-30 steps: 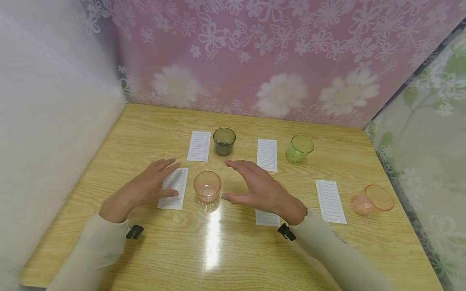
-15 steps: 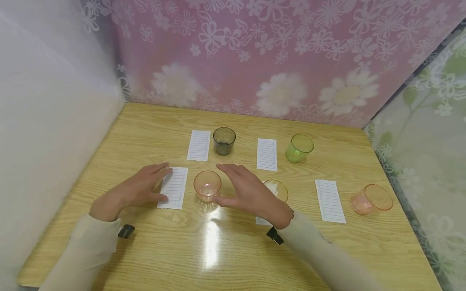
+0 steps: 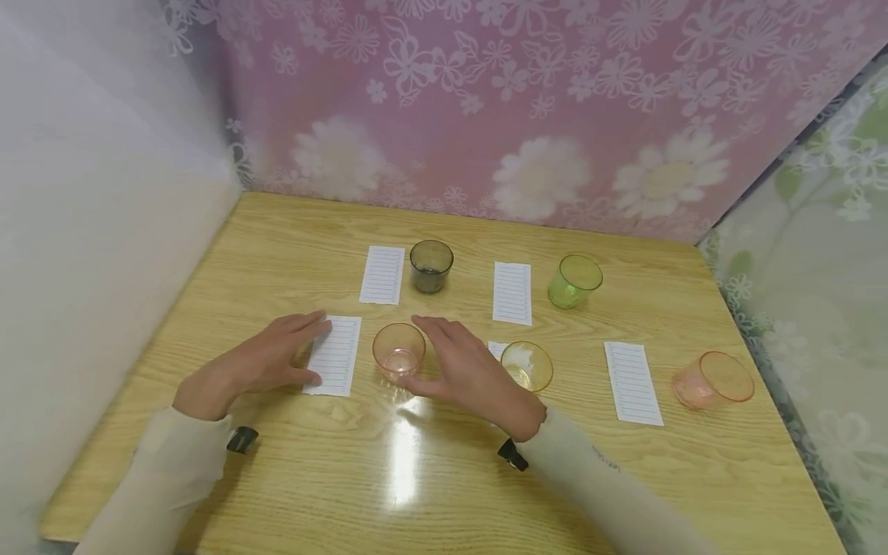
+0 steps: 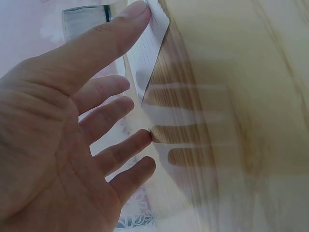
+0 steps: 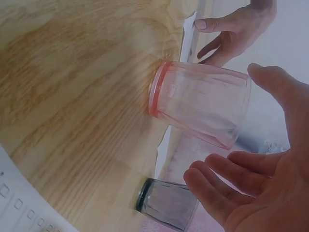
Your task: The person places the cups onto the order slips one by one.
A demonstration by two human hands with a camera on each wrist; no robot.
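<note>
A clear pinkish-orange cup [image 3: 398,356] stands upright on the table. My right hand [image 3: 473,378] hovers at its right side, thumb and fingers spread apart. In the right wrist view, the cup [image 5: 200,102] is in front of the gap between thumb and fingers; whether the thumb touches it, I cannot tell. My left hand [image 3: 255,368] lies further left, fingers spread, over the left edge of a ruled paper slip [image 3: 336,356]. The left wrist view shows that hand [image 4: 72,130] holding nothing, its thumb in front of the paper [image 4: 149,48]. Contact with the paper cannot be told.
Behind are a dark grey cup [image 3: 431,267] and a green cup [image 3: 574,283], each with a paper slip to its left. A yellow cup [image 3: 526,368] is behind my right wrist, overlapping another slip. Far right are a slip [image 3: 634,383] and an orange-pink cup [image 3: 711,381].
My right hand has moved left to the pinkish-orange cup, uncovering the yellow cup. My left hand has drawn back a little to the left. The cups stay where they were.
</note>
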